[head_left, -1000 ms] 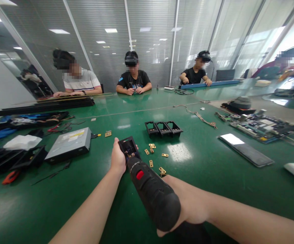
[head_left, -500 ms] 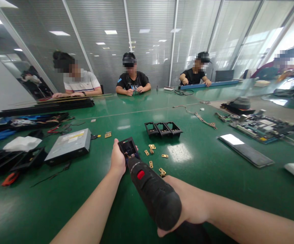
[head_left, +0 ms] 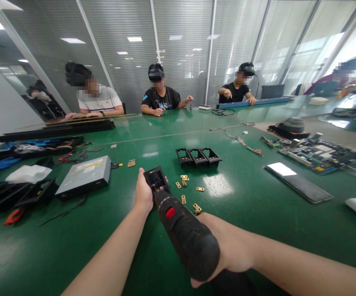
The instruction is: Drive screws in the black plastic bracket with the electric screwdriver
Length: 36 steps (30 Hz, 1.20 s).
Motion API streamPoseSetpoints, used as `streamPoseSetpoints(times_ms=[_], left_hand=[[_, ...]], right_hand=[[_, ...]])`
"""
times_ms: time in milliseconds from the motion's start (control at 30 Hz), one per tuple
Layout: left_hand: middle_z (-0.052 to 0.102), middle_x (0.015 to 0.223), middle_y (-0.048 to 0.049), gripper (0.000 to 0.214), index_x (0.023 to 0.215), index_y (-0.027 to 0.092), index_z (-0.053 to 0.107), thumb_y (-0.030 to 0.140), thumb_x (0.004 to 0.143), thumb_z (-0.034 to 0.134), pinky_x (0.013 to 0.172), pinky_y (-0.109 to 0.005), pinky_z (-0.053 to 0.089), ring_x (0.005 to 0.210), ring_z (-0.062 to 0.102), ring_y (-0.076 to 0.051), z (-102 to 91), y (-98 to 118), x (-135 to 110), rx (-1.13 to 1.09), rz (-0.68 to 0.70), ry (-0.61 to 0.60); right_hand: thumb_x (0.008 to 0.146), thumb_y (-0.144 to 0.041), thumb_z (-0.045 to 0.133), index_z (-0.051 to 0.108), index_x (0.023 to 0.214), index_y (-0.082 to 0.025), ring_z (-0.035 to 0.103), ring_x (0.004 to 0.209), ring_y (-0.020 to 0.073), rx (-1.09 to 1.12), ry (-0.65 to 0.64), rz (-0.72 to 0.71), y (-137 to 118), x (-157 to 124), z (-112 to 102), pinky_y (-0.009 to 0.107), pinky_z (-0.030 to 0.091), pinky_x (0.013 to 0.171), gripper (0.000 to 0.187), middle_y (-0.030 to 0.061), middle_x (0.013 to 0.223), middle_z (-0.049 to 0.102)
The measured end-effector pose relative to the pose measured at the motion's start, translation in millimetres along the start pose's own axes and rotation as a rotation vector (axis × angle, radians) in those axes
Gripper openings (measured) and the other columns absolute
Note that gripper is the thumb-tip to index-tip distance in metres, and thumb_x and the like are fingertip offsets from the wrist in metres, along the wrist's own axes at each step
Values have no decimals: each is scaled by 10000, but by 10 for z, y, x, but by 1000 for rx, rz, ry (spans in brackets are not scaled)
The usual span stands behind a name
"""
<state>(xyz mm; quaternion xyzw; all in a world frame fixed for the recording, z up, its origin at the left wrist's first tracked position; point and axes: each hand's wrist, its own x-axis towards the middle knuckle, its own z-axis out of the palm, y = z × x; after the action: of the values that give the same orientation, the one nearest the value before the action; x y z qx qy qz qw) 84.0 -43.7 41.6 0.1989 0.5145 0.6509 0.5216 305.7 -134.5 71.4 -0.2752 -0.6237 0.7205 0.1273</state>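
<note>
My left hand (head_left: 143, 193) grips a black plastic frame (head_left: 156, 176) from its left side, fingertips showing at the far edge. In my right hand (head_left: 223, 242) is a black cordless drill (head_left: 184, 234) with a red switch on top. Its front end points into the frame, where small brass-coloured parts show; the drill body hides the bit's tip. Just right of the frame lie several small brass plates (head_left: 183, 199) with holes. Beyond them stands a row of three joined black frames (head_left: 198, 157) with metal pieces inside.
To the left sit a silver disc drive (head_left: 83, 176), more black frames (head_left: 20, 193) and orange-handled scissors (head_left: 14, 216). On the right lie a circuit board (head_left: 321, 153), a dark flat bar (head_left: 297, 183) and a cord (head_left: 239, 142). Several people sit across the green table (head_left: 128, 263).
My hands, the drill and the frame hold almost the same position. Across the table, the middle person's hand has lifted outward to the right.
</note>
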Motion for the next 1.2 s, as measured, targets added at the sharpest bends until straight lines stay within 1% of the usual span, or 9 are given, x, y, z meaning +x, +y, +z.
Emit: streamPoseSetpoints(times_ms=[100,233,433,533,667,767,967,1100,1200], left_hand=[[801,727,-133,587,1073,128,756,574,1145,381,627,-379,662,738,842,-329,-10,-4,3,-5,3,-13],[801,728,-134,594,1072,119,761,585,1141,401,637,-374,662,712,835,-316,-23,-14,23,-19,-3,-21],[792,711,-131,614,1037,115,757,559,1166,353,649,-365,666,711,836,-303,-21,-22,40,-15,1,-31],[791,703,-116,608,1026,122,755,556,1169,354,670,-372,679,701,836,-293,-20,-19,35,-26,-6,-30],[790,695,-123,612,998,126,754,556,1169,353,642,-353,671,707,841,-296,-24,-17,35,-21,-3,-30],[799,706,-130,612,1000,129,760,561,1167,359,642,-359,674,698,838,-297,-26,-20,44,-26,-5,-23],[812,733,-134,600,1020,134,777,552,1162,371,688,-387,691,723,846,-309,-23,-24,59,-39,-19,-4],[807,724,-127,599,994,145,762,554,1166,359,683,-378,688,753,855,-312,-14,-11,39,-29,-17,-12],[803,716,-121,592,983,149,756,554,1164,364,660,-373,682,740,852,-310,-7,0,20,-26,-20,-8]], right_hand=[[404,-356,1134,706,723,-174,567,716,151,-20,7,-1,3,-4,-12,316,504,789,563,-54,713,667],[413,-357,1130,687,695,-177,567,704,146,12,-6,-19,-6,-1,2,322,518,812,555,-54,710,670],[337,-333,1136,707,742,-168,580,733,155,24,7,20,-17,15,36,315,517,795,613,-42,745,698],[373,-348,1134,710,744,-162,571,732,155,-16,11,8,-13,14,32,318,510,796,594,-39,746,695],[372,-330,1133,721,764,-161,566,731,153,-9,11,-24,-13,9,26,321,511,807,594,-43,745,694],[378,-328,1129,691,719,-168,580,723,158,7,-4,1,-26,3,28,321,517,794,578,-36,729,697],[391,-351,1128,722,794,-163,598,750,165,-19,5,-1,-38,-5,38,315,522,776,602,-22,788,715],[375,-342,1130,704,759,-165,571,729,151,2,6,6,-36,-6,37,316,519,783,601,-38,753,690],[413,-367,1123,677,714,-176,593,725,159,-21,1,15,-33,-11,25,317,511,776,570,-35,736,697]])
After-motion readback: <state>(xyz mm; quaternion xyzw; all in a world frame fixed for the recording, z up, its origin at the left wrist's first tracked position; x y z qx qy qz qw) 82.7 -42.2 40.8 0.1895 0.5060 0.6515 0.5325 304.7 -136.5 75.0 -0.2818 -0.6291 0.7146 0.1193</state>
